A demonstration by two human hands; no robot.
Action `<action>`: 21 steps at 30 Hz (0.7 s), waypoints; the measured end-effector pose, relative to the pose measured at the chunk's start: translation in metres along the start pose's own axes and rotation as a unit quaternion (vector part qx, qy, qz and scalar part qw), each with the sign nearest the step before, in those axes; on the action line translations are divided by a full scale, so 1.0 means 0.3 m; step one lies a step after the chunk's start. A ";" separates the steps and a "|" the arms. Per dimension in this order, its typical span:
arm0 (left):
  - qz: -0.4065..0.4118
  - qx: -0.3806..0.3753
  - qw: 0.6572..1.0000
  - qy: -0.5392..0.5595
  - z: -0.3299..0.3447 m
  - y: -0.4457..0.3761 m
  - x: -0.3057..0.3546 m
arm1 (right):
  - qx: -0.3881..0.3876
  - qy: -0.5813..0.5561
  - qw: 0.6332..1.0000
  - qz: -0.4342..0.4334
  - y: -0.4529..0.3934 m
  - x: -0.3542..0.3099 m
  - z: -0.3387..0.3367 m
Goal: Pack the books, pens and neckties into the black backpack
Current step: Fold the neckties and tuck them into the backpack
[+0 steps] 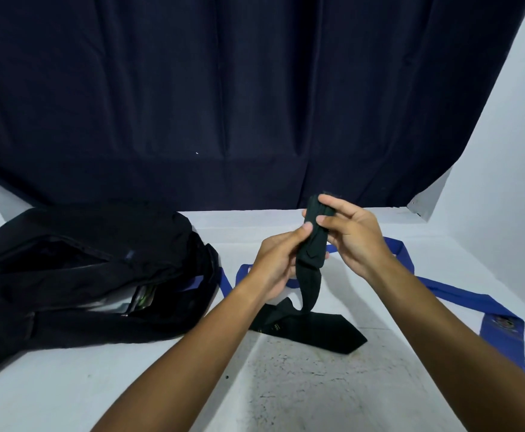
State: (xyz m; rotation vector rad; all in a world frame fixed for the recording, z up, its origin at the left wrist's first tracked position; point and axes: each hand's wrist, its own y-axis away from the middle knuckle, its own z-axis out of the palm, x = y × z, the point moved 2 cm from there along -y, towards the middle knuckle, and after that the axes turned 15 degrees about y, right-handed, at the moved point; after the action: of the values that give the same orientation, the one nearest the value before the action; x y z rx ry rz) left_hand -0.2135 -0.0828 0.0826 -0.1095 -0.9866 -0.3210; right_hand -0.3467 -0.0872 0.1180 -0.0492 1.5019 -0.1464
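Observation:
A black necktie [309, 282] is partly folded into a bundle held above the table, its wide pointed end trailing on the white surface. My left hand [278, 260] grips the lower part of the bundle, thumb pressed on its front. My right hand [353, 235] pinches the top of the bundle with fingers and thumb. The black backpack [92, 275] lies on its side at the left, its main opening gaping toward me with book edges showing inside. A blue necktie [460, 294] lies stretched across the table behind and right of my hands.
The white table [286, 385] has a speckled worn patch in front of me. A dark curtain [223, 104] hangs behind the table. A white wall [504, 182] closes the right side.

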 end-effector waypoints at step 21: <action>0.063 -0.004 0.998 -0.028 -0.005 0.013 0.001 | -0.090 0.063 0.993 0.048 0.071 -0.021 0.010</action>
State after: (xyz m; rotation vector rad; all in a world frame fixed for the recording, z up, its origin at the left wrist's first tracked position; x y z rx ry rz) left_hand -0.2110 -0.0795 0.0824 -0.1883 -1.0282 -0.2078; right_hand -0.3427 -0.0656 0.1219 -0.1137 1.6370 0.0651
